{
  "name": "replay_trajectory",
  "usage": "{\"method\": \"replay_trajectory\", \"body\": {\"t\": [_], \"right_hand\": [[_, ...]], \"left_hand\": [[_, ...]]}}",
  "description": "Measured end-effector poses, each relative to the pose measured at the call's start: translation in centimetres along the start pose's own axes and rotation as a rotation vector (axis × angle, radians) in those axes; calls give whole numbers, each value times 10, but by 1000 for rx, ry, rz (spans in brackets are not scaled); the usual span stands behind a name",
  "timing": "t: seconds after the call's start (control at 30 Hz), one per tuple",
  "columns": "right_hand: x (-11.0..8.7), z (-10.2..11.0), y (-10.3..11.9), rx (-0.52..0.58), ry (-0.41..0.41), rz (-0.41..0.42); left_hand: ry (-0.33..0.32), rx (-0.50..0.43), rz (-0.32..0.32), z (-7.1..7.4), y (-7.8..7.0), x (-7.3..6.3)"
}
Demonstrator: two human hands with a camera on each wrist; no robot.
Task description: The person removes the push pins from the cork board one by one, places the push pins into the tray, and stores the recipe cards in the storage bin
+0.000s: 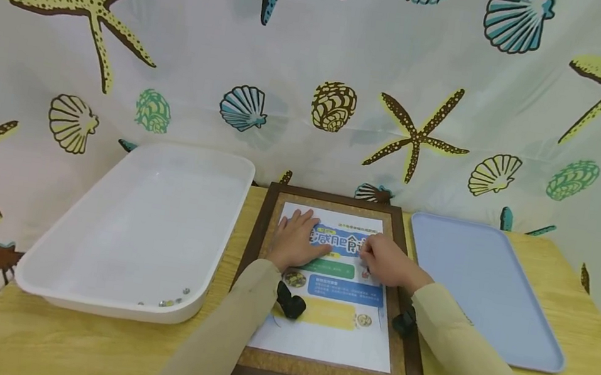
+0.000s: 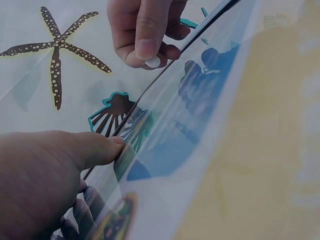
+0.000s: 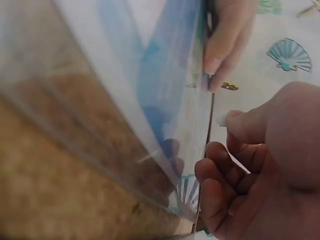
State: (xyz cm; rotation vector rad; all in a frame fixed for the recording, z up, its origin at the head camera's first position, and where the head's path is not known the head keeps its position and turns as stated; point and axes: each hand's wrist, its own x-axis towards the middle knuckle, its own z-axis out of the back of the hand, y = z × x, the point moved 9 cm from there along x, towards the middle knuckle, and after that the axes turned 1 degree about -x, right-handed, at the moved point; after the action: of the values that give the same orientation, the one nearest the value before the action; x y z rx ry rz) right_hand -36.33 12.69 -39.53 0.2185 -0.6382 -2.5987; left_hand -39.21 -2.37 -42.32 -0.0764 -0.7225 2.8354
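A printed poster sheet (image 1: 321,346) with blue, green and yellow blocks lies on a cork board (image 1: 401,356) in a dark brown frame. On the sheet's upper left, my left hand (image 1: 298,241) rests with fingers spread. Toward the upper right, my right hand (image 1: 386,261) is held over the sheet with curled fingers. Between its thumb and finger, the left wrist view shows a small white round piece (image 2: 153,62); its exact kind is unclear. The sheet looks glossy in both wrist views. What lies under my right hand is hidden in the head view.
A deep white tray (image 1: 153,225) stands at the left, with several tiny shiny pieces (image 1: 167,303) at its near end. To the board's right is a shallow light blue tray (image 1: 477,274). A patterned cloth (image 1: 309,36) hangs behind the wooden table (image 1: 85,349).
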Motion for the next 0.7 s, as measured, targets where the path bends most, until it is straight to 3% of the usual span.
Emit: {"method": "replay_trajectory", "body": {"t": [0.23,0.47,0.7], "right_hand": [[-15,12,-13,2,-55,2],[-35,23,-39,28,-66,-66],[-49,25,-57,86,-68,-68]], "left_hand": [[3,2,2,-3,1,1],[4,-8,-3,-5,0,1],[-11,-8,-8,-4,1,1]]}}
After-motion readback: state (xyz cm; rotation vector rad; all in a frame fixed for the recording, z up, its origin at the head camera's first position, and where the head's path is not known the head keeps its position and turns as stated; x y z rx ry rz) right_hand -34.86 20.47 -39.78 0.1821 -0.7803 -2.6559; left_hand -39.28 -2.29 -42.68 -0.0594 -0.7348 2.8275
